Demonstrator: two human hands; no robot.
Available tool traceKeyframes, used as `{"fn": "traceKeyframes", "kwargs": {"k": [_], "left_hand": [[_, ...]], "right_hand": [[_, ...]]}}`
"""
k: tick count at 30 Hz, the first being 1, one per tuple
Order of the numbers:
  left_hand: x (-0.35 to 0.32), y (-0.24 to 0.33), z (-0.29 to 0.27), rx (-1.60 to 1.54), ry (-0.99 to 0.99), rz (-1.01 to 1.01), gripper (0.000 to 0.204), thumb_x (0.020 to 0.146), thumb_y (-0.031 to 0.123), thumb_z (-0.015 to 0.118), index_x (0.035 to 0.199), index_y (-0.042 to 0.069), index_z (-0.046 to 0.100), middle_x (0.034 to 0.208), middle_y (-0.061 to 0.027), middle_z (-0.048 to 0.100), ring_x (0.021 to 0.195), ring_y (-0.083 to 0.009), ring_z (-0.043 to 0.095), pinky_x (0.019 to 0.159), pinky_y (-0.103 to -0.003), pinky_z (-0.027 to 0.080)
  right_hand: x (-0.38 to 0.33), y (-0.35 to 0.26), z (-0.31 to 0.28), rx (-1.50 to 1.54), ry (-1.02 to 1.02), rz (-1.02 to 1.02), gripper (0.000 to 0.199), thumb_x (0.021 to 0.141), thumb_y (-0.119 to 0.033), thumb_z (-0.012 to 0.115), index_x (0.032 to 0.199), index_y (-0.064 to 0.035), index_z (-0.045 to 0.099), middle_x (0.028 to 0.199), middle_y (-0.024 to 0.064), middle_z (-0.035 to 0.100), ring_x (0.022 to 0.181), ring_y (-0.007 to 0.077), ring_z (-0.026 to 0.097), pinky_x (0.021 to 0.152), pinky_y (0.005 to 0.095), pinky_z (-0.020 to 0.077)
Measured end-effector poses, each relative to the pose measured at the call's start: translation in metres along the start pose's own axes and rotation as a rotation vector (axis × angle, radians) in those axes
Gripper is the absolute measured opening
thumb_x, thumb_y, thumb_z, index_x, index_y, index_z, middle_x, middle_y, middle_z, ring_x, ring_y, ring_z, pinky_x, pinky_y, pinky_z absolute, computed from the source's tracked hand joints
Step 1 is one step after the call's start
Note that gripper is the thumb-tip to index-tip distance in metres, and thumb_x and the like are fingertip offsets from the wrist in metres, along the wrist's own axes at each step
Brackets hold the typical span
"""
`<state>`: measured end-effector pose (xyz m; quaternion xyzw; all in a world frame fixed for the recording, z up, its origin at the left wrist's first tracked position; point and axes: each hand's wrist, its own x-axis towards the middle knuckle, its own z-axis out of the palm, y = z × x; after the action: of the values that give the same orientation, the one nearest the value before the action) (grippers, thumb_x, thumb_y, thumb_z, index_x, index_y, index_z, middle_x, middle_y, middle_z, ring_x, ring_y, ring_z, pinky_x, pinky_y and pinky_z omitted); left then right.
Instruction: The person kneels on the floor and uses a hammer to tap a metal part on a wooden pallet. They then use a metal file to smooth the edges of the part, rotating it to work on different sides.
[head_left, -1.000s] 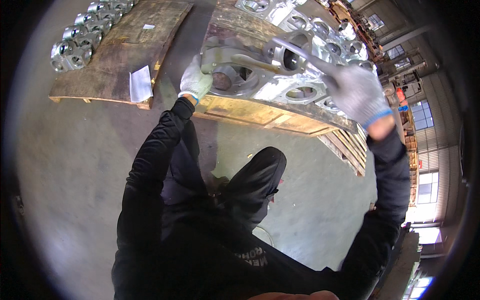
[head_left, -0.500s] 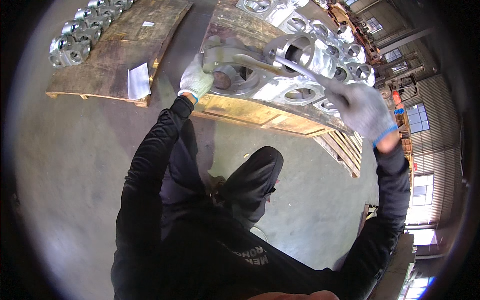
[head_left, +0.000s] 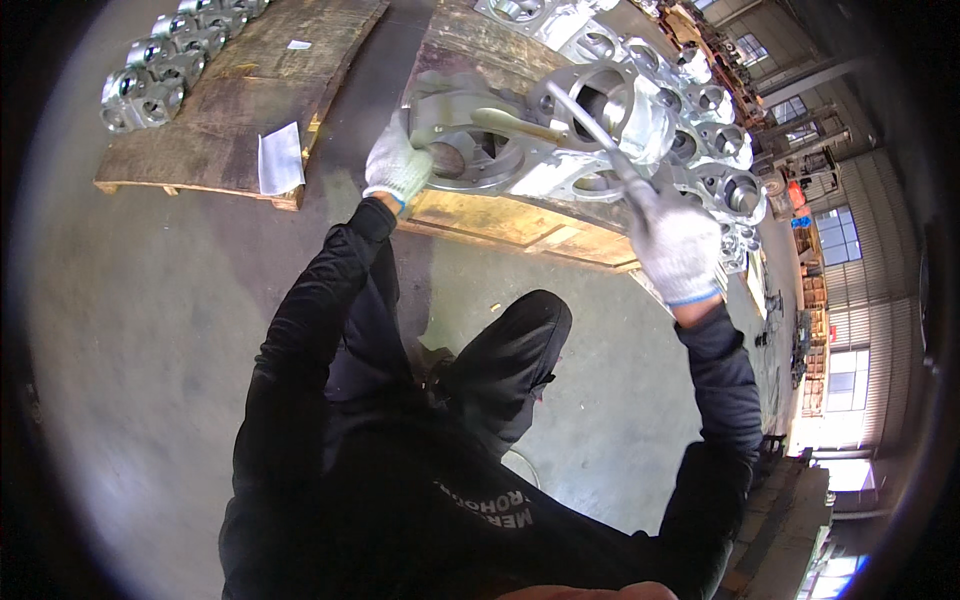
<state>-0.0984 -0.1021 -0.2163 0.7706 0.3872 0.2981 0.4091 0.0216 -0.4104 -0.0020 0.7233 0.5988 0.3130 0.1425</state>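
A large silver metal casting [head_left: 473, 183] with round openings lies near the front edge of the wooden pallet. My left hand [head_left: 398, 165], in a white knit glove, is closed on its left end; the fingertips are partly hidden. Gripped in my gloved right hand [head_left: 680, 245] is a long, slim grey metal rod [head_left: 598, 132], tilted up and to the left. Its tip crosses in front of a casting with a big round bore [head_left: 603, 93]. Between the two hands a smooth tan arm-like piece [head_left: 515, 124] stretches across the castings.
More silver castings [head_left: 690, 140] crowd the wooden pallet [head_left: 470, 42] toward the back and right. At the left, another pallet [head_left: 215, 140] carries a row of castings [head_left: 160, 70] and a white paper sheet [head_left: 280, 160]. My bent knee [head_left: 520, 325] is below the pallet edge.
My right hand has moved left and slightly down with the rod, which now points more steeply upward. The left hand stays on the casting.
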Motion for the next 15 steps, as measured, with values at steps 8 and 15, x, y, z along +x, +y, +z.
{"fn": "traceKeyframes", "kwargs": {"k": [8, 15], "left_hand": [[-0.023, -0.003, 0.008, 0.059, 0.141, 0.02, 0.064, 0.075, 0.013, 0.069, 0.135, -0.002, 0.05, 0.107, -0.0286, 0.066, 0.104, -0.0458, 0.065, 0.092, -0.051, 0.052], [-0.029, -0.008, 0.011, 0.035, 0.128, 0.064, 0.066, 0.077, 0.013, 0.069, 0.138, -0.001, 0.05, 0.111, -0.0275, 0.067, 0.106, -0.0447, 0.065, 0.092, -0.05, 0.052]], "right_hand": [[-0.017, 0.006, 0.026, -0.137, 0.0, 0.068, 0.067, 0.087, -0.016, 0.07, 0.149, -0.0367, 0.053, 0.085, 0.0064, 0.061, 0.061, 0.0251, 0.062, 0.056, 0.0409, 0.0525], [-0.038, 0.012, 0.057, -0.086, -0.015, 0.075, 0.066, 0.086, -0.017, 0.068, 0.147, -0.0376, 0.054, 0.09, 0.0075, 0.06, 0.072, 0.0268, 0.064, 0.066, 0.0429, 0.0544]]}}
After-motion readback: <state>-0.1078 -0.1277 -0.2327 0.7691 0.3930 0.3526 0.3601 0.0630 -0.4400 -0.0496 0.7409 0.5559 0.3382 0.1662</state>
